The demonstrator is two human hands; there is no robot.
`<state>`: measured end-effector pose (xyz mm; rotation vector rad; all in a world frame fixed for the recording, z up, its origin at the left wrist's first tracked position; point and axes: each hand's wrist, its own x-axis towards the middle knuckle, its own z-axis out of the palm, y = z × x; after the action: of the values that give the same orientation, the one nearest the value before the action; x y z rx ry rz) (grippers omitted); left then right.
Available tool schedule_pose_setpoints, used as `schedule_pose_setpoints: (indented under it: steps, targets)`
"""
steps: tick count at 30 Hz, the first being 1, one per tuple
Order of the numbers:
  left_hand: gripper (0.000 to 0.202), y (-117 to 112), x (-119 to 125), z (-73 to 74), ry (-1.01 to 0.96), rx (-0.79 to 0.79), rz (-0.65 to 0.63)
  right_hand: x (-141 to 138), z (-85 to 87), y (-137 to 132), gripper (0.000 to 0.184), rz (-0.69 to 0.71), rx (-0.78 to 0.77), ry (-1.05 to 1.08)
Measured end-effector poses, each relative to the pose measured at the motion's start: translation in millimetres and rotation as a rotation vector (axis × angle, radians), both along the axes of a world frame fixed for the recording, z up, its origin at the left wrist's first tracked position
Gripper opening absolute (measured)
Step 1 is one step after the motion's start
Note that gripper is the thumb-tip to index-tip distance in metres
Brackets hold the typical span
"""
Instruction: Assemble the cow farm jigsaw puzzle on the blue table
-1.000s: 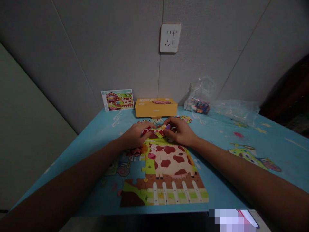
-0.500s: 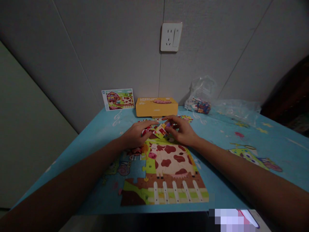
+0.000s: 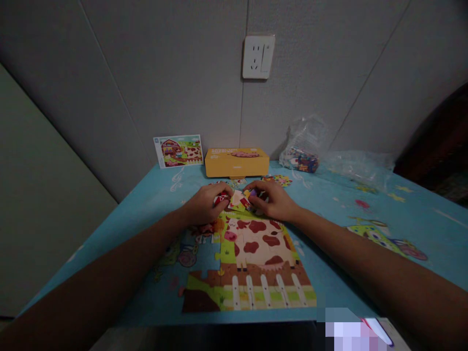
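A partly joined jigsaw puzzle (image 3: 263, 243) lies on the blue tablecloth, showing a spotted cow above a white fence. Just beyond its upper edge, my left hand (image 3: 205, 204) is closed with thumb and fingers around a red and white puzzle piece (image 3: 221, 199). My right hand (image 3: 276, 201) pinches a piece with purple and yellow on it (image 3: 251, 193), partly hidden by the fingers. Between the two hands a white, red and green piece (image 3: 239, 201) lies tilted. Whether it touches either hand's piece I cannot tell.
Behind the hands, loose pieces (image 3: 280, 180) lie near a yellow box (image 3: 237, 163). A picture card (image 3: 179, 151) leans on the wall at left. To the right are a clear bag of colourful pieces (image 3: 302, 156) and a crumpled clear bag (image 3: 361, 165).
My left fingers have curled in around the red and white piece. The tilted piece between my hands has shifted slightly left. My right hand has moved a little left.
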<state>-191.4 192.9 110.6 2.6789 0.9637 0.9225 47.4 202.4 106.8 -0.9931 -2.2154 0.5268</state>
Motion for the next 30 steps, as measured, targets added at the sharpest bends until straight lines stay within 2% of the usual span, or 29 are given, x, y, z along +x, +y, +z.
schedule_pose_setpoints:
  steps: [8, 14, 19, 27, 30]
  targets:
    - [0.014, 1.8, -0.5, -0.1, -0.024, 0.034, -0.032, -0.1, 0.8, -1.3, 0.021, -0.021, 0.049, 0.005]
    - [0.018, 2.5, -0.8, -1.4, -0.055, 0.079, 0.024, 2.1, 0.4, -1.5, 0.011, -0.054, 0.140, 0.082]
    - [0.026, 2.8, -1.2, -3.4, -0.048, 0.086, 0.011, 1.7, 0.9, -2.5, 0.012, -0.050, 0.174, 0.093]
    - [0.030, 3.9, -0.8, -3.9, -0.015, 0.073, 0.010, -0.4, 1.1, -1.5, 0.013, 0.007, 0.110, 0.037]
    - [0.031, 4.3, -0.2, -4.8, 0.013, 0.056, 0.008, -2.1, 1.1, -2.6, 0.024, 0.075, 0.117, -0.023]
